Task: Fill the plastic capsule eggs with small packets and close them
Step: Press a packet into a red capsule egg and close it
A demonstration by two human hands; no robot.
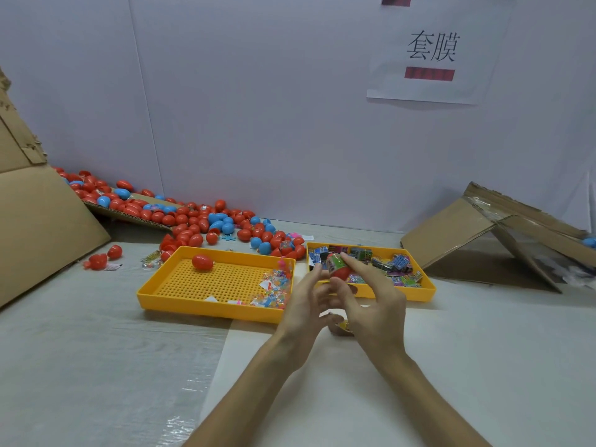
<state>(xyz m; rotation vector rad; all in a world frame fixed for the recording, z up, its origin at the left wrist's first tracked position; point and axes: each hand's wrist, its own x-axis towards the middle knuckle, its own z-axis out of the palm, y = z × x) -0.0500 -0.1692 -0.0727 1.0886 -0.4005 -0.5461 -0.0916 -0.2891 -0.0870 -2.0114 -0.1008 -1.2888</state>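
Observation:
My right hand [374, 301] pinches a red capsule egg half [338, 273] between thumb and index finger above the gap between the two yellow trays. A green printed packet [333, 260] sticks out of its top. My left hand [304, 298] is blurred, with its fingers fairly straight and the fingertips at the egg's left side. A small yellow-edged piece [343, 326] shows under my right palm. The left yellow tray [206, 309] holds one closed red egg [202, 262] and small clear packets [274, 287]. The right yellow tray [427, 287] holds several colourful packets [392, 266].
A heap of red and blue eggs [206, 222] lies along the back wall behind the trays. Two red eggs [104, 257] sit apart at the left. Cardboard sheets stand at the left [42, 227] and right [483, 233]. The table is covered with white plastic film.

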